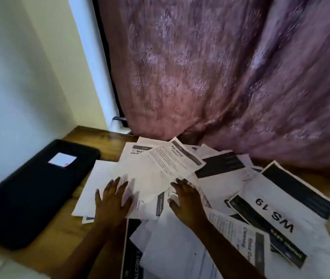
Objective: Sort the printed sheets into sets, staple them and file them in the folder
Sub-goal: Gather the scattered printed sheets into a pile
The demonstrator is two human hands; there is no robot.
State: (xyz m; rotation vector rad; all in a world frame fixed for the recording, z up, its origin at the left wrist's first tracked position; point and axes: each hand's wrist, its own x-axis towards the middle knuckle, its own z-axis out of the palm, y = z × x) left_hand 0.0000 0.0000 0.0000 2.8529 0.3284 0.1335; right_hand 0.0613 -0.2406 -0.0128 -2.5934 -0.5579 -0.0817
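Observation:
Several printed sheets [216,184] lie scattered and overlapping across a wooden table [59,234]. My left hand [113,200] lies flat with spread fingers on a white sheet [103,178] at the left of the pile. My right hand [186,200] rests flat on the sheets just right of it, fingers straight. A sheet marked "WS 19" [277,210] lies to the right. A black folder [29,190] with a white label lies shut at the left. No stapler shows.
A pink curtain [220,77] hangs behind the table and touches the far sheets. A pale wall [19,77] rises at the left. Bare wood shows between the folder and the papers.

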